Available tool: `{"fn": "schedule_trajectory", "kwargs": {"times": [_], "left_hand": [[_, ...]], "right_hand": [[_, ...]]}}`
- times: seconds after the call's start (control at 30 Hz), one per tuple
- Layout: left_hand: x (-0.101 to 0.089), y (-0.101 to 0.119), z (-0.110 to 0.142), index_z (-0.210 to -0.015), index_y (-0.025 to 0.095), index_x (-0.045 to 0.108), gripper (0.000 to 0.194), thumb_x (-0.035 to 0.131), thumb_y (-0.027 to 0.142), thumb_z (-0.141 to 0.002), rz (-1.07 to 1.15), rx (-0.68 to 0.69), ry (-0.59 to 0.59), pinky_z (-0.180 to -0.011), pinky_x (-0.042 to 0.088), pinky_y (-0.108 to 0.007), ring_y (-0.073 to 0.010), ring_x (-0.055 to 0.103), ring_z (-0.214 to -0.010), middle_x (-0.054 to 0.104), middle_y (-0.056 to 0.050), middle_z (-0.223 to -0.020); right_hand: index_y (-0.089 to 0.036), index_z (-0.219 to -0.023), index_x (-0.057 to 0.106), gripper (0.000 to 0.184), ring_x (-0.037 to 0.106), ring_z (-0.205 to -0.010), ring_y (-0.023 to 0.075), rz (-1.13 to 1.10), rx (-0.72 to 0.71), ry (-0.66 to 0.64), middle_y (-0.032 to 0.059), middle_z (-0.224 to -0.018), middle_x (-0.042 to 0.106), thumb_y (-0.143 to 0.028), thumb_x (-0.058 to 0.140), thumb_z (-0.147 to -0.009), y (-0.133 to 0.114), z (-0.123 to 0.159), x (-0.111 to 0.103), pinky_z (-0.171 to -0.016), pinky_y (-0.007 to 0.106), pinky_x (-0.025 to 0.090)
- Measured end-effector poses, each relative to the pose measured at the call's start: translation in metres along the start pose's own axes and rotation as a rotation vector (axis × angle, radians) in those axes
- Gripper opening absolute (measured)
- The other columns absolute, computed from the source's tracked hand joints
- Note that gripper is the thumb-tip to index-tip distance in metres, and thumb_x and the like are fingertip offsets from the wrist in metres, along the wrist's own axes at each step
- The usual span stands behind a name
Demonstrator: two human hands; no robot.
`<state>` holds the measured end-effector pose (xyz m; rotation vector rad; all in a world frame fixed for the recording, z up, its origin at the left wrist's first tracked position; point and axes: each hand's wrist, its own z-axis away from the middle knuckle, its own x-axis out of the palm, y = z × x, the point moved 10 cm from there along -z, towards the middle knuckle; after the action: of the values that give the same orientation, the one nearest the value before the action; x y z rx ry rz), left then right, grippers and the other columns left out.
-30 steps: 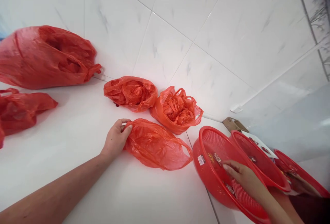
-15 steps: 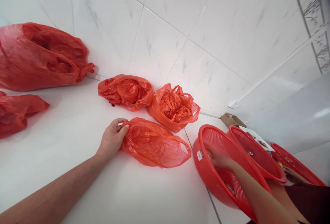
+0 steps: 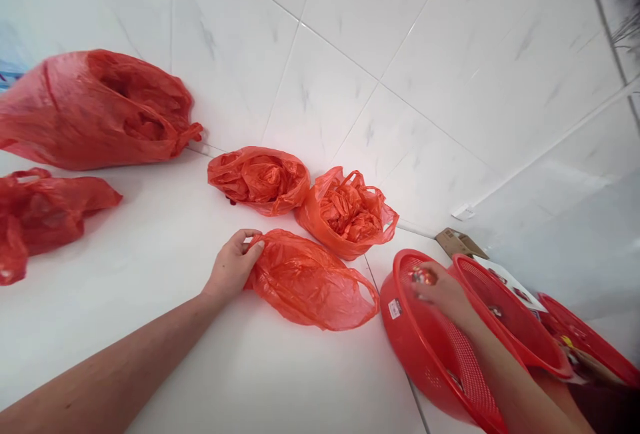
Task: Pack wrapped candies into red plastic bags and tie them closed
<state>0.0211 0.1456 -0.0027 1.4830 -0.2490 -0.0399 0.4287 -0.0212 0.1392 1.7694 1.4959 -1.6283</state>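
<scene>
My left hand (image 3: 233, 267) pinches the left edge of a flat red plastic bag (image 3: 310, 282) lying on the white floor. My right hand (image 3: 443, 291) is raised over the rim of a red mesh basket (image 3: 425, 347) and its fingers are closed on a small shiny wrapped item (image 3: 424, 277). Just behind the flat bag stand two more red bags, one on the left (image 3: 260, 179) and one on the right (image 3: 350, 213), both open at the top and stuffed with crumpled red plastic.
A large red bag (image 3: 95, 111) leans on the tiled wall at far left, with another red bag (image 3: 40, 211) below it. Two more red baskets (image 3: 505, 321) (image 3: 590, 347) sit to the right. A small cardboard box (image 3: 457, 242) lies by the wall.
My right hand has come up out of the red basket with a small shiny item. My left hand has kept its hold on the bag's edge.
</scene>
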Motion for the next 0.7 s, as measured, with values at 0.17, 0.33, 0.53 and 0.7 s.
{"fn": "schedule_trajectory", "kwargs": {"times": [0.17,0.33,0.53,0.7], "left_hand": [[0.004,0.001,0.003,-0.103,0.023,0.054,0.041,0.058,0.052,-0.075,0.015,-0.010,-0.019,-0.040,0.044,-0.023,-0.0153,0.058,-0.046,0.063,0.003,-0.063],[0.005,0.004,0.004,-0.098,0.022,0.054,0.035,0.058,0.049,-0.076,0.018,0.023,-0.027,-0.042,0.044,-0.022,-0.0132,0.057,-0.044,0.062,0.004,-0.061],[0.005,0.005,0.003,-0.094,0.022,0.054,0.030,0.056,0.047,-0.078,0.027,0.051,-0.079,-0.042,0.043,-0.022,-0.0122,0.055,-0.043,0.061,0.005,-0.059],[0.001,0.002,0.000,-0.095,0.021,0.056,0.031,0.054,0.047,-0.078,-0.010,0.052,-0.074,-0.042,0.043,-0.023,-0.0146,0.059,-0.047,0.064,0.002,-0.062]], "right_hand": [[-0.024,-0.107,0.057,0.039,0.060,-0.087,0.0212,-0.012,-0.355,0.056,0.0041,-0.102,0.062,-0.036,0.065,-0.070,-0.126,0.027,-0.019,-0.077,0.035,0.048],[-0.031,-0.109,0.058,0.032,0.060,-0.083,0.0167,0.131,-0.759,-0.419,0.0034,-0.111,0.054,-0.023,0.061,-0.078,-0.230,0.093,0.076,-0.072,0.030,0.049],[-0.035,-0.127,0.050,0.059,0.060,-0.098,0.0199,0.177,-0.880,-0.592,0.0032,-0.126,0.051,-0.022,0.068,-0.072,-0.242,0.089,0.145,-0.081,0.032,0.049],[-0.033,-0.116,0.059,0.031,0.062,-0.093,0.0180,0.075,-0.644,-0.151,-0.0001,-0.113,0.064,-0.035,0.051,-0.086,-0.211,0.044,0.058,-0.078,0.030,0.048]]}}
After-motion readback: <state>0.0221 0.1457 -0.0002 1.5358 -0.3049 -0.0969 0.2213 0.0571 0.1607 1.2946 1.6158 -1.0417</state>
